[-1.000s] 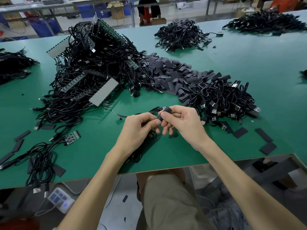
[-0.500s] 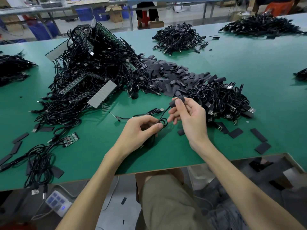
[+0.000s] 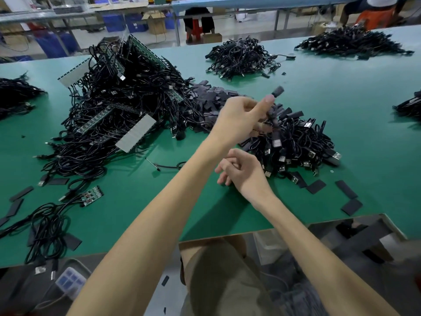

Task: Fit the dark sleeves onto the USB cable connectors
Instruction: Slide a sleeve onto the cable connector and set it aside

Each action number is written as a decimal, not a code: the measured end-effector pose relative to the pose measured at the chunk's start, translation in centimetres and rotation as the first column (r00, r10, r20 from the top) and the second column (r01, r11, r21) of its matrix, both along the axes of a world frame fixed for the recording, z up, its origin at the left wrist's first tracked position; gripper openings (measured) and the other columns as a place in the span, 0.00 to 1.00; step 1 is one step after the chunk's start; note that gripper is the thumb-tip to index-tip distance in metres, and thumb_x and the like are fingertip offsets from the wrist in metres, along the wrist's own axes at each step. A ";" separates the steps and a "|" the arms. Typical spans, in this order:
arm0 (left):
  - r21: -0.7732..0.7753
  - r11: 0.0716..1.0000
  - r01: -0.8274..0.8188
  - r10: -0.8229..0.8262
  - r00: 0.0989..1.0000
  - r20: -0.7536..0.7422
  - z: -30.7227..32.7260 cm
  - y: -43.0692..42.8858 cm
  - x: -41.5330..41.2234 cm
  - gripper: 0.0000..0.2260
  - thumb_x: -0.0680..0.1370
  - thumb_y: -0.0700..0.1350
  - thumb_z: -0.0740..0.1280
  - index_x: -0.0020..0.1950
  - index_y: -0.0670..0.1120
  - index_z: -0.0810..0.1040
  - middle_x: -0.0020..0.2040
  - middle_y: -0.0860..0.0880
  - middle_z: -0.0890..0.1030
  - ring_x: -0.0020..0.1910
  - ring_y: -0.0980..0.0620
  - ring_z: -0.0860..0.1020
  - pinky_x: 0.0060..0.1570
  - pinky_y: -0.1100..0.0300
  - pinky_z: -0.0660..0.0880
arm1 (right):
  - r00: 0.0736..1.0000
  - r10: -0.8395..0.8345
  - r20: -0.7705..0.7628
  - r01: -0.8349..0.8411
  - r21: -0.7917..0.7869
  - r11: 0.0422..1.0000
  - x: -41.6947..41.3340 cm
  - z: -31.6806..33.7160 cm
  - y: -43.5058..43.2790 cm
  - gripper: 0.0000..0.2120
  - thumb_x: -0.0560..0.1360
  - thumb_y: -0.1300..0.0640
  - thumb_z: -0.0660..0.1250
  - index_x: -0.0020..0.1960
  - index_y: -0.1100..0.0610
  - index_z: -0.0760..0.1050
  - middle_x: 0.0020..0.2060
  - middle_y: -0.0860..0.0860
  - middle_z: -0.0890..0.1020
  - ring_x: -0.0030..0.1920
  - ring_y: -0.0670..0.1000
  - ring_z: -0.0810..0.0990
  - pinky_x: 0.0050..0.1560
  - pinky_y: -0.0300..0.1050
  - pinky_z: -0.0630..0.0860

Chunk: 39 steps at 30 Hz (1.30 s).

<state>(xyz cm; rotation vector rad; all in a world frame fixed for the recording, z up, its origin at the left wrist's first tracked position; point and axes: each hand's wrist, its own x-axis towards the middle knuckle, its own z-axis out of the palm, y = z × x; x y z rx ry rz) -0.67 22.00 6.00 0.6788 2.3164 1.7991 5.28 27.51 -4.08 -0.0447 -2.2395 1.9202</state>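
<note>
My left hand (image 3: pixel 241 119) is raised over the cable pile (image 3: pixel 298 142) at the right and grips a black USB cable. The cable's connector, covered by a dark sleeve (image 3: pixel 278 91), sticks up past my thumb. Lower down and just above the green table (image 3: pixel 353 106), my right hand (image 3: pixel 240 171) has loosely curled fingers and holds nothing. A heap of flat dark sleeves (image 3: pixel 211 99) lies behind my left hand. One thin loose cable (image 3: pixel 167 166) lies on the table left of my forearm.
A big tangle of cables with circuit strips (image 3: pixel 118 106) fills the left middle. More cable heaps (image 3: pixel 241 57) sit at the back. Loose sleeves (image 3: pixel 315 186) lie near the front right edge, and other cables (image 3: pixel 47 222) at the front left.
My hands have parted. The right hand let go of the sleeved connector and dropped toward the table. The left hand lifted the cable up and right, over the right-hand pile.
</note>
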 end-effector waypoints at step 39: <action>-0.732 0.599 0.325 -0.177 0.945 0.274 -4.0 -15.3 1.6 0.35 0.73 0.52 0.78 0.76 0.55 0.66 0.54 0.57 0.82 0.41 0.53 0.85 0.47 0.56 0.81 | 1.000 -0.015 -0.019 0.015 -0.014 1.000 -0.2 -0.5 0.7 0.05 0.82 0.64 0.64 0.54 0.58 0.78 0.42 0.55 0.84 0.34 0.51 0.84 0.34 0.42 0.78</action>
